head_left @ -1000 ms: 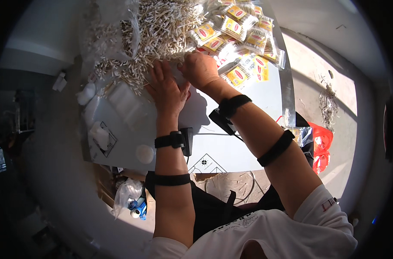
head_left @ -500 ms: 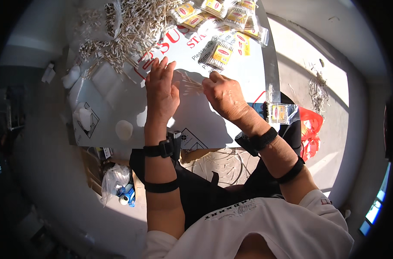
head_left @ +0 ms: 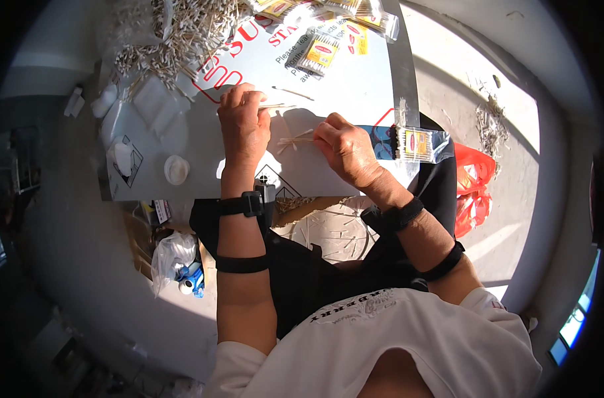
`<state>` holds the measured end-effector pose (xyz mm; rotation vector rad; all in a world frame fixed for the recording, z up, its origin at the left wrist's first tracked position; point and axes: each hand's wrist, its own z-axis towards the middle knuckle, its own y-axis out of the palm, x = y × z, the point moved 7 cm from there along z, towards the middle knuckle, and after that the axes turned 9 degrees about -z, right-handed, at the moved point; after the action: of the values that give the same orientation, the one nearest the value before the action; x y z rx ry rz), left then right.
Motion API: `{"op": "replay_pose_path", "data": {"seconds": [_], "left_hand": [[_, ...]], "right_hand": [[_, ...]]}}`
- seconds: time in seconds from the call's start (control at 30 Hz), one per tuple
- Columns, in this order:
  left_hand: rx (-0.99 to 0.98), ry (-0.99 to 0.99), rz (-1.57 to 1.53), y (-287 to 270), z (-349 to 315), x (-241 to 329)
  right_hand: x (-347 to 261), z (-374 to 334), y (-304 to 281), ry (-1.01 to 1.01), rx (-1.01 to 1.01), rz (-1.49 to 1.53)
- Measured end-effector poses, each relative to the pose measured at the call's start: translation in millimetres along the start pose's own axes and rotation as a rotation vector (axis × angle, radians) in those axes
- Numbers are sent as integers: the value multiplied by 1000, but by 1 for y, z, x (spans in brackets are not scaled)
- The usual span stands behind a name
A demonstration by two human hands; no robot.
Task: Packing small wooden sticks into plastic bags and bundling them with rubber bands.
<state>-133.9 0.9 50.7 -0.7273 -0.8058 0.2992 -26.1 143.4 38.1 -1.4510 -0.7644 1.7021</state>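
Observation:
My right hand (head_left: 347, 147) is closed in a pinch on several cotton swabs (head_left: 294, 140), whose tips point left. My left hand (head_left: 244, 126) has its fingers curled just above the board (head_left: 202, 132), with a cotton swab (head_left: 277, 106) sticking out from the fingertips. A single loose cotton swab (head_left: 293, 93) lies on the board between the hands, a little farther away. Past the hands, a filled packet of cotton swabs (head_left: 320, 53) rests on the printed surface. Another packet (head_left: 417, 144) lies at the board's right edge, beside my right wrist.
A large heap of loose cotton swabs (head_left: 189, 46) covers the far left. More filled packets (head_left: 355, 10) are piled at the far edge. A round white lid-like piece (head_left: 177, 170) sits at the near left. Red bags (head_left: 473, 179) and scattered swabs (head_left: 491, 132) are on the floor to the right.
My left hand's extended fingers have curled in around a swab. My right hand, still pinching swabs, has come slightly nearer. The board appears lower left as the view shifts.

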Motion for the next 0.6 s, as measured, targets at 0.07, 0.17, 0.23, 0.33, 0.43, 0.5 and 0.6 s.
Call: {"op": "replay_pose_path", "data": {"seconds": [0.07, 0.17, 0.23, 0.33, 0.43, 0.5, 0.6], "left_hand": [[15, -33, -52, -4, -6, 8], [-81, -88, -180, -1, -19, 21], [-157, -113, -227, 3, -25, 33], [-179, -84, -189, 6, -28, 34], [-272, -28, -56, 10, -22, 31], [-327, 24, -25, 12, -18, 27], [-239, 2, -23, 2, -18, 20]], "right_hand": [[3, -1, -5, -19, 30, 0], [10, -5, -8, 56, -26, 79], [9, -7, -8, 44, 16, 57], [4, -5, -5, -5, 49, 15], [2, -4, -1, -53, 27, -15], [2, -3, -3, -73, 23, -28], [13, -6, -4, -17, 15, 62]]}}
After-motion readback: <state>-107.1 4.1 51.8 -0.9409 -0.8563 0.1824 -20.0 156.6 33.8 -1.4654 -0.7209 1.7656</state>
